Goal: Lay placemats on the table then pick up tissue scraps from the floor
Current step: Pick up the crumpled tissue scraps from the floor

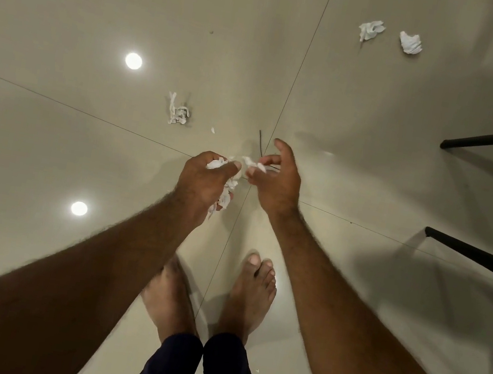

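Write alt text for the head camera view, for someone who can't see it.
A person's left hand grips a wad of tissue scraps while the right hand pinches a small scrap, above a tiled floor. A twisted scrap lies near the hands; two crumpled scraps lie farther off.

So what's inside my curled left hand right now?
Crumpled white tissue scraps bulge from the left hand, poking out at the top and hanging out below. The back of the hand covers the palm, so how much is bunched inside cannot be seen.
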Tool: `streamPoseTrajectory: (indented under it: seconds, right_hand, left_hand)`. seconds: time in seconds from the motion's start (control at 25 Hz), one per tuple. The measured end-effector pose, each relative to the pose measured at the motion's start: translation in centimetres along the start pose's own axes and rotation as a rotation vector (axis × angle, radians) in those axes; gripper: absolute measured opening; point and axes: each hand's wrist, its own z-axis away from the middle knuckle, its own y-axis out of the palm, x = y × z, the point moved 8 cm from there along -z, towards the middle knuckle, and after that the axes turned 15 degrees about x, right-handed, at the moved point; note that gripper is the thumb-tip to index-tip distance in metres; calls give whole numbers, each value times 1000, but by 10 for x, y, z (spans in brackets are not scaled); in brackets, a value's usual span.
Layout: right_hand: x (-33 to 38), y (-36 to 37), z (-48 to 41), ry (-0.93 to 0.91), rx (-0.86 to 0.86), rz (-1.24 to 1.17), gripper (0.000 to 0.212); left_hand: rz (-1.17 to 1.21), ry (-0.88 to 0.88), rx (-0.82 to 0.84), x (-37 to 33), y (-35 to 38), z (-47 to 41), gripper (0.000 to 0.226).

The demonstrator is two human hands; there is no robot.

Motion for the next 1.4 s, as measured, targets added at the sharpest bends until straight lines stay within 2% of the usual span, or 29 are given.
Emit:
streamPoseTrajectory:
  seconds: [0.08,0.24,0.28,0.36,0.44,0.52,0.64,0.76,0.88,1.0,1.2,1.32,1.4]
  right_hand:
    - [0,16,11,11,20,-9,74]
    - [-19,33,25,120,63,-357,87]
    - [-18,34,25,131,98,-361,84]
    - [-13,24,20,105,106,-81,69]
    - [3,4,13,9,-3,378,54]
    - [15,-12,4,-66,-118,709,50]
    - [17,-8,-20,-100,-66,1038,55]
    - [7,3,-31,-98,42,1202,61]
    - [3,6,-32,-124,32,1263,64]
    - [3,9,-33,-149,17,1264,57]
    - [18,22,-36,-217,98,1041,52]
    - [46,50,-38,-341,112,1040,57]
    - [63,73,-46,-369,136,1004,53]
  left_hand:
    - [25,-27,7,3,8,-1,22]
    - [-47,-49,-79,-3,3,0,18]
    - [-77,-44,-96,-5,-1,0,19]
    - [-143,-24,-131,-11,-9,-1,16]
    - [-146,-2,-154,-13,-15,-2,16]
    - [-135,1,-159,-12,-19,-2,19]
    - [-107,4,-138,-9,-21,-2,19]
    - [-95,6,-129,-6,-26,-2,18]
    - [-63,4,-129,-5,-32,-2,20]
    - [-73,-1,-142,-5,-38,-2,19]
    - [-114,-19,-172,-8,-55,-2,15]
    - [-135,-25,-209,-12,-76,3,13]
    - [-130,-30,-243,-16,-93,7,15]
